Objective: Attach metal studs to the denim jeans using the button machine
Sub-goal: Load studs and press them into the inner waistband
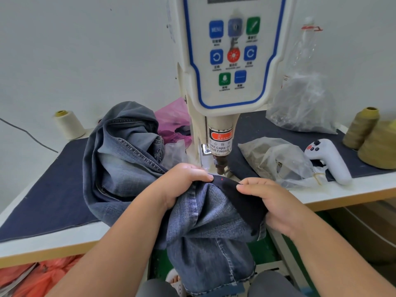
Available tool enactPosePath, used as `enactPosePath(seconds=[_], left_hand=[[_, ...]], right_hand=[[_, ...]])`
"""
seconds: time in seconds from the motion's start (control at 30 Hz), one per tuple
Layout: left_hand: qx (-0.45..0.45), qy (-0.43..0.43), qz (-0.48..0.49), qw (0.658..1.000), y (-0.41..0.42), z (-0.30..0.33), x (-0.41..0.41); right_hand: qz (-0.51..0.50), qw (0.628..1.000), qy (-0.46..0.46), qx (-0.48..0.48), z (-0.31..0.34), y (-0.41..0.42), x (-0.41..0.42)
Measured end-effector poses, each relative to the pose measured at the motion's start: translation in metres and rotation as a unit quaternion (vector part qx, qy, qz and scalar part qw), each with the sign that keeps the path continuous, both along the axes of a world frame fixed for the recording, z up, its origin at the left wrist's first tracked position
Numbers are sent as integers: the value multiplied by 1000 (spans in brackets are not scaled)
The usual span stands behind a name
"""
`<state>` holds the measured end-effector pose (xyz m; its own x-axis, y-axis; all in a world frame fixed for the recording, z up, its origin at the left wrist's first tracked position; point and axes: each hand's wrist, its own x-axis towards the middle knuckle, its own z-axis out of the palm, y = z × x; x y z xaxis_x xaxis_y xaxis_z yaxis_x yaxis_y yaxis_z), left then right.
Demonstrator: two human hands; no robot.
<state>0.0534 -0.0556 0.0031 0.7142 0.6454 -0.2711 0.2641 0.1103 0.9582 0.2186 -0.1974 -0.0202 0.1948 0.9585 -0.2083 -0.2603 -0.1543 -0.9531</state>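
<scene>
Thread cone (69, 124), cream coloured, stands at the far left of the table (64, 236), near the wall. A dark cloth mat (49, 198) covers much of the table top. To the right of the cone, denim jeans (120, 159) lie heaped on the mat, and one part of them trails forward over the table edge and hangs down towards the person's lap.

The left hand (182, 185) comes in from the lower left, forearm angled up and to the right. Its fingers are curled down over a fold of the jeans, grip clamped on the cloth, knuckles uppermost.

Between the two hands the denim is stretched flat, with a small red light dot (222, 179) on it. Directly above stands the button machine (227, 61), a cream column with a blue-bordered control panel, and a red warning label above its punch (220, 166), which hangs just over the stretched cloth.

The right hand (272, 202) comes in from the lower right, forearm angled up and to the left. Thumb and fingers pinch the jeans' darker edge, grip closed on the cloth.

Further right lie clear plastic bags (285, 161), a white handheld controller (330, 159) and olive thread cones (362, 127).
</scene>
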Motion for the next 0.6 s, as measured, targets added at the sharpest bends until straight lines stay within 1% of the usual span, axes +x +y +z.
enactPosePath(seconds=[0.1,0.3,0.37,0.43,0.5,0.6], left_hand=[[-25,-19,3,1000,0,-4,0],[-22,-24,8,999,-1,-7,-1],[-27,-28,11,999,-1,-8,-1],[-34,-36,12,999,-2,-7,-1],[-34,-41,14,999,-3,-7,-1],[-41,-50,18,998,-2,-9,-2]], right_hand=[[5,1000,13,0,-1,-1,3],[-28,998,37,42,-10,-1,-1],[-42,996,58,56,-14,1,0],[-40,995,68,66,-18,1,1],[-26,997,29,65,-19,0,0],[-19,996,-64,60,-22,1,-1]])
